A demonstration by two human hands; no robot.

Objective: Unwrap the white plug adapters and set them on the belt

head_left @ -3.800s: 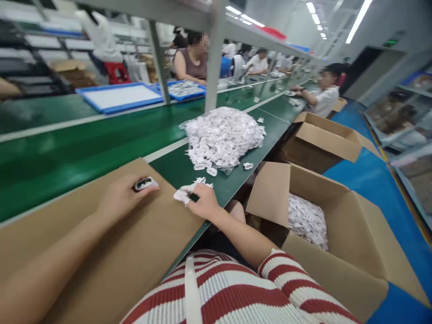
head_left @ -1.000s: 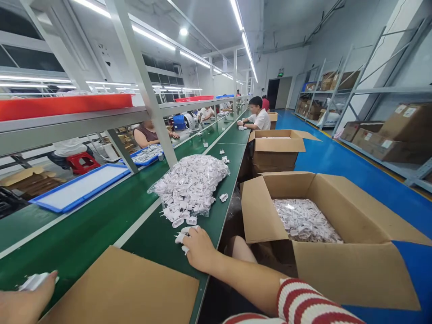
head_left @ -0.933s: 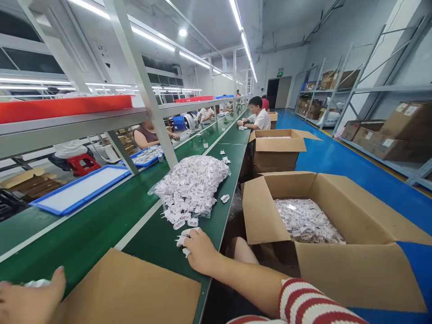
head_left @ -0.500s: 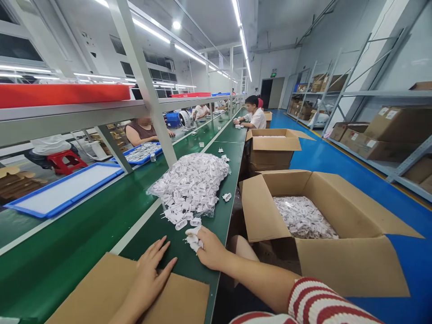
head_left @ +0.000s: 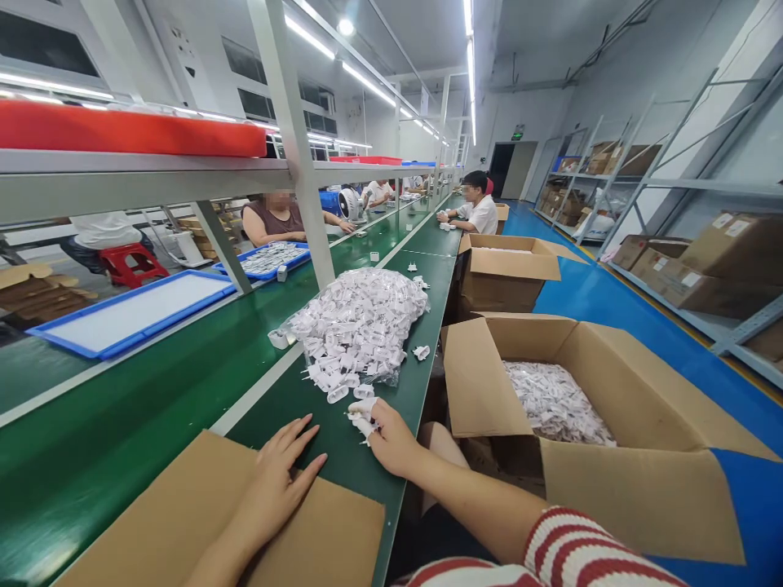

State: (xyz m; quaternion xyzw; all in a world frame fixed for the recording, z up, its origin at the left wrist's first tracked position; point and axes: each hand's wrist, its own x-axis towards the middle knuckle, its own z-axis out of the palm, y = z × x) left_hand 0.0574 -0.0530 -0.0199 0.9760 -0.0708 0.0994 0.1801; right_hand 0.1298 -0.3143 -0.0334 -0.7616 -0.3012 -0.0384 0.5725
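My left hand [head_left: 278, 481] lies with fingers spread on a flat piece of cardboard [head_left: 330, 534], its fingertips reaching over the green work surface. My right hand [head_left: 395, 440] is closed around a small white plastic plug part [head_left: 360, 424]. White coverings show on some of its fingertips, so the exact edge of the part is hard to make out. Just beyond that hand a clear plastic bag [head_left: 367, 322] spills a heap of similar white plug parts. One loose white part [head_left: 422, 352] rests to the right of the bag.
An open carton [head_left: 636, 489] holding bagged white parts stands at my right, with another carton [head_left: 507, 277] behind it. Blue-rimmed trays [head_left: 110, 352] lie across the green belt [head_left: 152, 416]. A metal post [head_left: 306, 147] rises beside the bag. Co-workers sit further along.
The view has turned slightly left, shifting the scene rightward. A white piece now shows at the bag's left edge. Both hands keep nearly the same pose.
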